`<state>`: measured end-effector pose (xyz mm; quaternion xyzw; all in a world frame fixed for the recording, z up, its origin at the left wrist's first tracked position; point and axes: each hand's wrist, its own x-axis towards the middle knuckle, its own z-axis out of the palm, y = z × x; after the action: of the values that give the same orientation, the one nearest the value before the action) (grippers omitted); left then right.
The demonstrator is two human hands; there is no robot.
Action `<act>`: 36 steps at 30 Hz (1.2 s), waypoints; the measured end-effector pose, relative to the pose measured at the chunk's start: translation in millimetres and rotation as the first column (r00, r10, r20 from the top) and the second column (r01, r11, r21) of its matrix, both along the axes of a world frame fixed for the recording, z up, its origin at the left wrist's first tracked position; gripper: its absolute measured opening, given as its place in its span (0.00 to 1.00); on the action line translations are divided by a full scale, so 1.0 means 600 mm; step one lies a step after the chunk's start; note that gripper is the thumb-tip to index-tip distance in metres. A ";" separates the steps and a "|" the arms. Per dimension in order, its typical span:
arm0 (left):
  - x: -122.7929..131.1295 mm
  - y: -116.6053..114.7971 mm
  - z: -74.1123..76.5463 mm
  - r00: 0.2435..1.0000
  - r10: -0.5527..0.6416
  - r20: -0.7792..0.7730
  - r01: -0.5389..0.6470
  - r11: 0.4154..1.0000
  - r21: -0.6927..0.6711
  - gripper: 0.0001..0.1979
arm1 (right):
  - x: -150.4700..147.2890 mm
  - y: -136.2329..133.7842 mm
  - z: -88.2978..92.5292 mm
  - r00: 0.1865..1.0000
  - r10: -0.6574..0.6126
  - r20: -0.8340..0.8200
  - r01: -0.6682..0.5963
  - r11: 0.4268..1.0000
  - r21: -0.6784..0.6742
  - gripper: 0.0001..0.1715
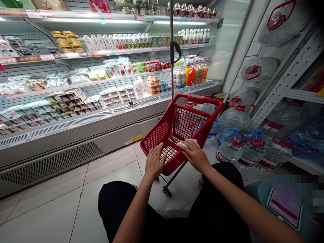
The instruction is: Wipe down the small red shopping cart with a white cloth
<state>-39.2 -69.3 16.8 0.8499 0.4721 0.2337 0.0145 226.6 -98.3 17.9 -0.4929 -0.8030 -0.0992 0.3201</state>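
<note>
Right hand (194, 154): near-right of the red basket (194, 99), over white tissue (182, 144); grip unclear.
Left hand (155, 162): flattened, empty, basket's near-left edge, farther from tissue.

The right grip (194, 156) covers part of a white thing (182, 144), too hidden to name. The picture's top cuts off a green bag (12, 3) at the left end of the top shelf (63, 14). Words on the white tubs (116, 96) are too tiny. Blurry squares hide the screen (285, 205)'s corner.
</note>
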 end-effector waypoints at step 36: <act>0.053 -0.017 0.009 0.998 0.026 -0.050 -0.029 0.998 -0.062 0.35 | 0.045 0.041 0.010 0.992 0.091 0.082 -0.090 0.996 -0.022 0.29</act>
<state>-7.6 -79.6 22.0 0.8479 0.4911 0.1979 0.0265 253.7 -73.7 23.8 -0.4542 -0.8379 -0.0977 0.2865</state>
